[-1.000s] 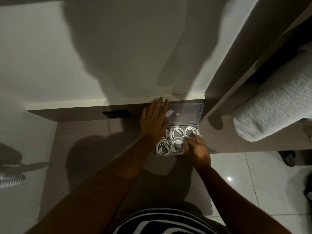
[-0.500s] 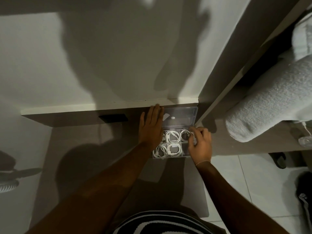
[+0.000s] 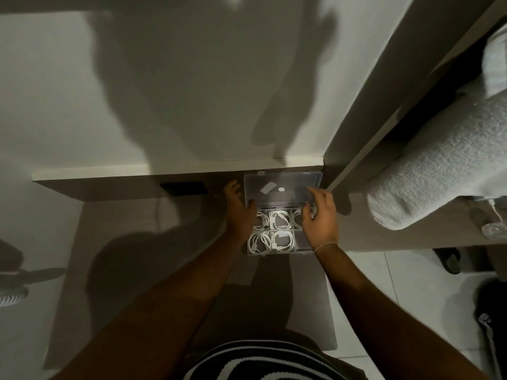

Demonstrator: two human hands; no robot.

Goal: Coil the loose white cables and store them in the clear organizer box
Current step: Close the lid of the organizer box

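Head-worn view, steeply downward over desk (image 3: 153, 242)

white cables (image 3: 279, 220), clear box (image 3: 297, 244), seemingly grey towel (image 3: 428, 174)

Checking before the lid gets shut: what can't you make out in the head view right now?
- Right column of the organizer box: the right hand covers it; contents unknown.
- Top-left compartment: partly behind the left hand.
- Whether either hand grips the lid: fingertips too dim and small.
- Stickers on the lid: too small to read.
- Dark object at the desk's back edge: too shadowed to identify.
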